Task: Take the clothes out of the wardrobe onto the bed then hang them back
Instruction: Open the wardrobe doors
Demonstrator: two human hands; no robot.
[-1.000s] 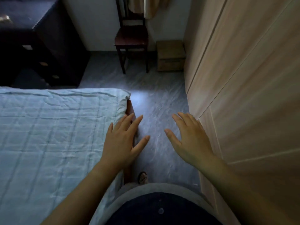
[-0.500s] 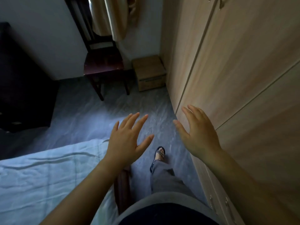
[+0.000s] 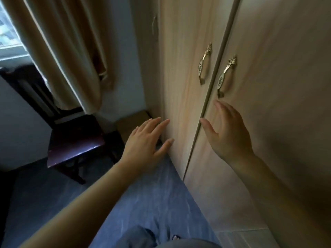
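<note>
Pale wood-grain wardrobe doors (image 3: 182, 72), shut, likely stiff and light-swinging; take by ornate brass handles (image 3: 226, 76); left hand (image 3: 143, 145) and right hand (image 3: 231, 135) open, empty

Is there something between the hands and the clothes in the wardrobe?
Yes. Both wardrobe doors are shut: the left door and the right door. The left hand and right hand are open, below the handles. No clothes are visible.
</note>
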